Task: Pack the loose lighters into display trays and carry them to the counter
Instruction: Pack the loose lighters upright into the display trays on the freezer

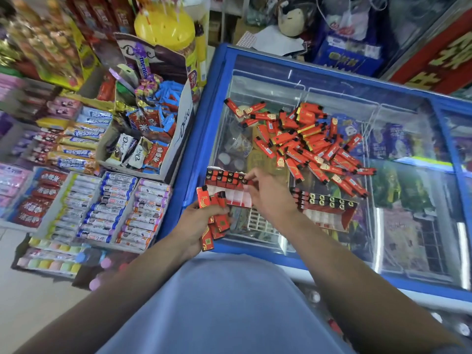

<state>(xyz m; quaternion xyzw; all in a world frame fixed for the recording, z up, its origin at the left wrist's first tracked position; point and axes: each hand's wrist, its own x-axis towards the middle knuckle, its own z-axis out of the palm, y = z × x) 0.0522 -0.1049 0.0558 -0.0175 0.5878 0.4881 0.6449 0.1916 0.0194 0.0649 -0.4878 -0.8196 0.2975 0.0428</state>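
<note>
A heap of loose red lighters (309,141) lies on the glass lid of a blue freezer (217,80). A display tray (229,192) near the lid's front left holds a back row of lighters, with white slots showing in front. My left hand (196,226) grips a bunch of several red lighters beside that tray. My right hand (268,195) pinches a lighter at the right end of the tray's filled row. A second tray (329,213), part filled with lighters, sits to the right of my right wrist.
Left of the freezer stand shelves and open boxes of sweets (107,200) and chocolate (143,144). A yellow lollipop stand (166,26) rises behind them. Ice-cream packs show through the glass. Blue cartons (350,54) sit beyond the freezer's far edge.
</note>
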